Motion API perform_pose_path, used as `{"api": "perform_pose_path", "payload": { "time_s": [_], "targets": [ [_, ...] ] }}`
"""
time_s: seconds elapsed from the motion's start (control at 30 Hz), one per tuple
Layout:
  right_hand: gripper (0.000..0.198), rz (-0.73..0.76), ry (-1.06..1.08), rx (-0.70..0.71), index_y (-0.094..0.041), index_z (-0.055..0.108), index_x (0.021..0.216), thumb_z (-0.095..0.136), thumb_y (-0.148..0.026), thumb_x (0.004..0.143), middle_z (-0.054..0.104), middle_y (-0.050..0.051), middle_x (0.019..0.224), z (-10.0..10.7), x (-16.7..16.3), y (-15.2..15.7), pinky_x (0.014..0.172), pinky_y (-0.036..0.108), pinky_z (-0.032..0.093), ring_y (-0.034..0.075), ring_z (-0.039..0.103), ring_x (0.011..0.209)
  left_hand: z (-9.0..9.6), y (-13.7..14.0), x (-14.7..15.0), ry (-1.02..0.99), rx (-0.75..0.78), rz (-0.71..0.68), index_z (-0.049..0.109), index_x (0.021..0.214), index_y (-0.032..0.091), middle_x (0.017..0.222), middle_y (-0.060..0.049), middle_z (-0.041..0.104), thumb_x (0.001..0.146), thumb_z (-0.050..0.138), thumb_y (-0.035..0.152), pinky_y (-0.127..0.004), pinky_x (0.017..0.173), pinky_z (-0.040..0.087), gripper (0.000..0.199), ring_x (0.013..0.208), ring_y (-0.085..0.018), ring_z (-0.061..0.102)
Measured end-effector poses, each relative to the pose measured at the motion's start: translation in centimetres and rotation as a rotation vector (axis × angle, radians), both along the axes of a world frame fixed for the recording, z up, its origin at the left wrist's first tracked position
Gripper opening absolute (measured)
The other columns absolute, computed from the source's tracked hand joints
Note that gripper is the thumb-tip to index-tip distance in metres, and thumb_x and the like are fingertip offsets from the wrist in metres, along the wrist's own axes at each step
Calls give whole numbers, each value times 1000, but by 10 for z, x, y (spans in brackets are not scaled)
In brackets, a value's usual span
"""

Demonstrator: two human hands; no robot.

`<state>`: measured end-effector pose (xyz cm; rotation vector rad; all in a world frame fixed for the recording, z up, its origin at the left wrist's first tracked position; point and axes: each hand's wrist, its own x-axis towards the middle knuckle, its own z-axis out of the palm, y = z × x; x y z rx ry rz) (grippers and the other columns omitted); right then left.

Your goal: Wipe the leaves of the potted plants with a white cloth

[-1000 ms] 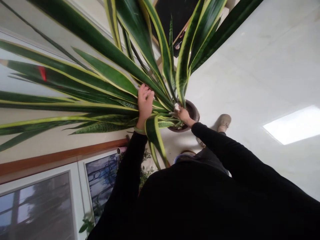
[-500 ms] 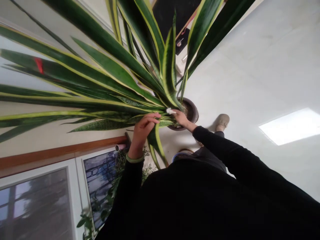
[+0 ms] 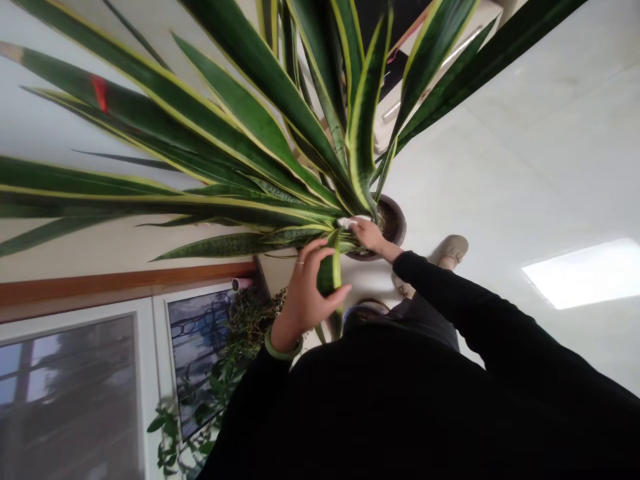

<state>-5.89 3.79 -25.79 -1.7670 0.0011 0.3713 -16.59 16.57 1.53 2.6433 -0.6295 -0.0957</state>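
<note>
A large snake plant (image 3: pixel 280 143) with yellow-edged green leaves fans out from a round brown pot (image 3: pixel 399 220). Low among the leaf bases, my right hand (image 3: pixel 370 235) is closed on a crumpled white cloth or tissue (image 3: pixel 346 222); which of the two I cannot tell. Nearer to me, my left hand (image 3: pixel 305 290) has its fingers spread and curved beside a short leaf (image 3: pixel 329 275) that bends down toward me. Whether its fingertips touch that leaf is unclear. A ring and a pale green bangle are on the left hand and wrist.
A red ribbon (image 3: pixel 100 92) marks one long leaf at the left. Below left are a white-framed window (image 3: pixel 147 360) and another leafy plant (image 3: pixel 217 387). Pale shiny floor (image 3: pixel 525 167) stretches to the right, with my shoe (image 3: pixel 455 248) near the pot. A pale cabinet (image 3: pixel 393 115) stands behind the leaves.
My left hand has moved down and right, off the leaf bases, and its fingers have spread. The right hand stays at the leaf bases with the white cloth or tissue. The view has shifted slightly.
</note>
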Motion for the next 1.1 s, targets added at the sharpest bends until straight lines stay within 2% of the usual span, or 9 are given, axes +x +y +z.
{"api": "perform_pose_path", "payload": {
  "time_s": [0.17, 0.37, 0.5, 0.63, 0.7, 0.8, 0.93, 1.0, 1.1],
  "targets": [
    [41, 38, -51, 50, -18, 79, 128, 46, -32, 109, 79, 12, 142, 20, 8, -1, 125, 39, 50, 29, 71, 137, -2, 10, -5, -143, 53, 97, 38, 167, 28, 163, -20, 53, 89, 86, 28, -61, 127, 49, 92, 155, -40, 54],
    [46, -44, -175, 352, -22, 78, 120, 50, -57, 108, 79, 10, 136, 54, -25, -8, 124, 46, 51, 29, 71, 131, -11, 24, -17, -83, 53, 255, 28, 175, 29, 153, -20, 62, 85, 94, 39, -56, 115, 59, 112, 134, -38, 70],
    [54, -30, -285, 464, -25, 78, 114, 47, -69, 111, 79, 9, 127, 103, -47, -22, 120, 45, 54, 27, 73, 124, -18, 23, -22, -17, 12, 272, 24, 177, 28, 166, -21, 56, 90, 88, 39, -57, 122, 55, 108, 144, -39, 66],
    [40, 69, -498, 517, -30, 78, 115, 48, -57, 115, 78, 6, 123, 163, -67, -34, 113, 43, 56, 25, 73, 121, -20, 27, -24, 6, -18, 234, 21, 178, 28, 171, -20, 53, 95, 81, 35, -56, 124, 55, 102, 152, -38, 62],
    [37, 120, -612, 523, -31, 78, 115, 49, -54, 115, 78, 6, 125, 177, -73, -34, 112, 44, 56, 24, 72, 121, -20, 30, -24, -14, -20, 198, 23, 178, 27, 171, -19, 54, 97, 78, 32, -54, 124, 56, 98, 153, -36, 61],
    [43, 97, -584, 486, -30, 78, 113, 45, -57, 116, 78, 7, 124, 157, -67, -26, 113, 45, 56, 25, 73, 121, -17, 33, -24, -35, -1, 179, 25, 178, 29, 169, -17, 57, 95, 76, 29, -52, 122, 57, 97, 150, -35, 63],
    [68, -62, -356, 308, -25, 78, 107, 41, -82, 107, 79, 13, 123, 78, -38, -15, 118, 49, 55, 29, 72, 122, -7, 33, -20, -60, 41, 137, 28, 177, 30, 161, -17, 63, 94, 75, 29, -53, 119, 59, 95, 144, -36, 67],
    [73, -116, -171, 198, -22, 77, 104, 41, -85, 104, 80, 16, 120, 44, -25, -13, 117, 51, 55, 32, 73, 120, 0, 33, -15, -80, 75, 87, 32, 176, 28, 158, -18, 64, 95, 75, 29, -54, 119, 58, 91, 143, -37, 67],
    [71, -219, 48, 135, -19, 76, 106, 38, -79, 106, 82, 17, 111, 26, -13, -12, 109, 50, 59, 33, 75, 110, 9, 33, -6, -100, 139, 32, 38, 173, 27, 152, -18, 66, 97, 75, 32, -54, 120, 57, 85, 140, -37, 66]
  ]
}}
